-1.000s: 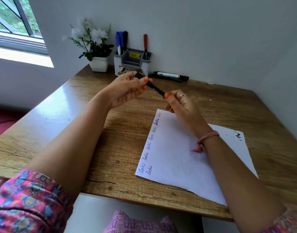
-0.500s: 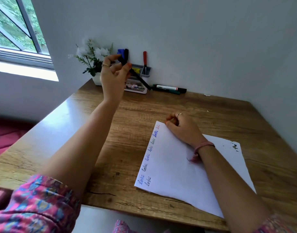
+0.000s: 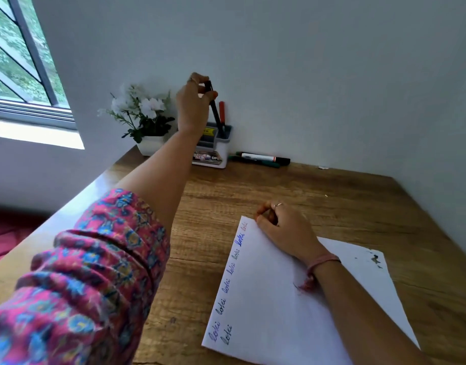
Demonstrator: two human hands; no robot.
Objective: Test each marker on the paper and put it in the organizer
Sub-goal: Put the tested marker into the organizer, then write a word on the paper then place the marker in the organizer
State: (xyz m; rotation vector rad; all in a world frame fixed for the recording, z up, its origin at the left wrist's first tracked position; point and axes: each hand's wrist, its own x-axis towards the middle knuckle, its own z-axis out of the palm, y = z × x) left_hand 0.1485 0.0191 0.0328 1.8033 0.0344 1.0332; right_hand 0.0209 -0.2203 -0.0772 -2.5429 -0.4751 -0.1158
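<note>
Nearest, the paper (image 3: 292,299) is seen lying on the wooden tabletop (image 3: 319,196), a column of scribbled test words running up its left edge, and the right hand (image 3: 282,227) is rested on its top corner with fingers loosely curled, nothing visibly held. Further out, the left hand (image 3: 193,106) has been carried from mid-desk, where a second ago the black marker (image 3: 214,111) was being handled by both hands together, right up to the organizer (image 3: 216,146) by the wall. The marker is now pinched near its top between thumb and fingertips, tilted slightly, its lower end already dipped into the organizer's right-hand compartment beside a red marker (image 3: 222,111) (whether it has bottomed out cannot be told). So this one is judged tested and all but filed; only the release is left. Beyond and to the right, two more markers (image 3: 261,159) are seen lying against the wall, apparently still to be tried. A potted white flower (image 3: 141,114) is stood left of the organizer.
</note>
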